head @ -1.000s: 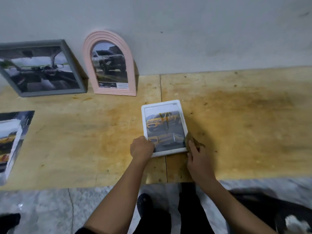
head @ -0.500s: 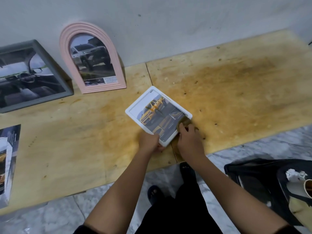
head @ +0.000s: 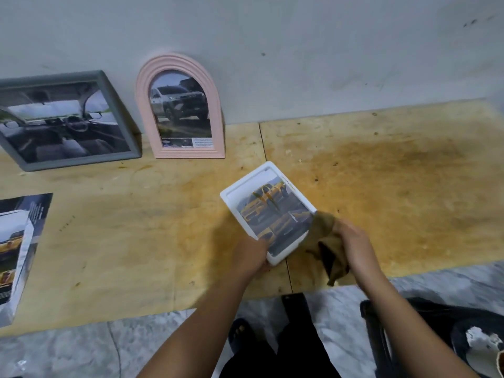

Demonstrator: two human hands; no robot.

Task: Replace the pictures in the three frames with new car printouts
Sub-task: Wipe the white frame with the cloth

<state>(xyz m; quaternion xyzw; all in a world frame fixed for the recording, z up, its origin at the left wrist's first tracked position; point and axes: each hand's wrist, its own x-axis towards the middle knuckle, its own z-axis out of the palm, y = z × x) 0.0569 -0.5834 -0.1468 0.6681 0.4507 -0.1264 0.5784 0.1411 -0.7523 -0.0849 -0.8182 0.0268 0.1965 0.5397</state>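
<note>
Entry: we are noting the left hand (head: pixel 251 255) and right hand (head: pixel 354 241) bare, forearms uncovered down to the lower frame edge. At lower centre we are seeing black trousers (head: pixel 300 356) and a dark open-toed slipper (head: pixel 240 332), toes showing.

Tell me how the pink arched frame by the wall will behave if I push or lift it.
The pink arched frame stands on its narrow bottom edge, leaning on the wall, so a sideways push would probably topple it. Its moulded rim looks rigid, so it should lift as one stiff piece. Being thin, probably light.
</note>
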